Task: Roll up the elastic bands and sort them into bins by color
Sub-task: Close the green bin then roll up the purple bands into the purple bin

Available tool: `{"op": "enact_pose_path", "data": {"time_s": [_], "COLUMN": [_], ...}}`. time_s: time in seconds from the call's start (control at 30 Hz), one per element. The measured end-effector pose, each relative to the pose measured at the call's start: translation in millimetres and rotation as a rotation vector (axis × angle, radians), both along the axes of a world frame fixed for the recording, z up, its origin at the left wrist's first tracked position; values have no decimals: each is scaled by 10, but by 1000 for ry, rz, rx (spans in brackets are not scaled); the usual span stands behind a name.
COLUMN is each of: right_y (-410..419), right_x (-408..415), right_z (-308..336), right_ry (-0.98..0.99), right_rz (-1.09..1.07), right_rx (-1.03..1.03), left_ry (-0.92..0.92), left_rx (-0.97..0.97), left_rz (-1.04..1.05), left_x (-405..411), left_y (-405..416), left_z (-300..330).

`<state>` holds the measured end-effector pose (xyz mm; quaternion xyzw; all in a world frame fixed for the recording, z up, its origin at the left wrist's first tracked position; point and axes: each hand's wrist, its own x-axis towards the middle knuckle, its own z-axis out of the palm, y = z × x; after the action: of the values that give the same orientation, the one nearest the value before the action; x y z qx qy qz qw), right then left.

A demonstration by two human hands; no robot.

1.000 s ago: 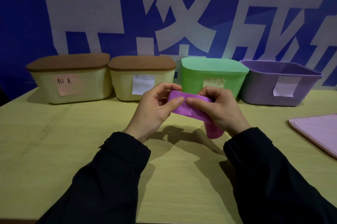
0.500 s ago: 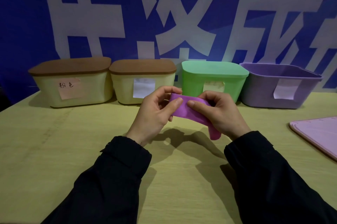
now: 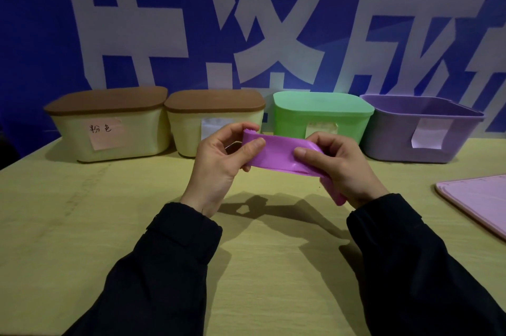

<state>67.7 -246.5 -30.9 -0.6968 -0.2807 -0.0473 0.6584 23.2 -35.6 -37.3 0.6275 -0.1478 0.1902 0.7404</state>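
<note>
A purple elastic band [image 3: 276, 153] is stretched flat between my hands, held above the wooden table [image 3: 82, 226]. My left hand [image 3: 219, 163] pinches its left end between thumb and fingers. My right hand [image 3: 342, 166] grips the other end, and the band's tail hangs out below that palm. Four bins stand in a row at the back: a cream bin with a brown lid and a pink label [image 3: 109, 124], a second cream bin with a brown lid [image 3: 213, 114], a green lidded bin [image 3: 323, 114] and an open purple bin [image 3: 421, 130].
A pink flat lid or board [image 3: 479, 198] lies at the table's right edge. A blue wall with large white characters [image 3: 273, 20] rises right behind the bins. My dark sleeves [image 3: 169, 267] fill the lower part of the view.
My hands have moved apart, so a longer stretch of the purple band now shows flat between them. The band's left end sticks up past my left thumb.
</note>
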Motion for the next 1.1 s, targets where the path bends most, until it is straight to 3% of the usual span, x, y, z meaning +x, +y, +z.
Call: {"op": "enact_pose_path", "data": {"time_s": [0.5,0.7,0.97,1.1], "right_y": [2,-82,-20,-59], "right_x": [67,93,107,126], "right_z": [-37,-48,-84,-73], "right_ry": [-79,-10,-63,-17], "right_rz": [-239,-85,-166,-102], "right_rx": [-128,-19,-126,-92], "left_ry": [30,43,65,80], "left_rx": [25,-26,80,58], "left_rz": [-79,-39,-13,15], "left_x": [-1,13,38,49], "left_y": [-17,26,-20,-6], "left_z": [-23,-17,-87,-72]}}
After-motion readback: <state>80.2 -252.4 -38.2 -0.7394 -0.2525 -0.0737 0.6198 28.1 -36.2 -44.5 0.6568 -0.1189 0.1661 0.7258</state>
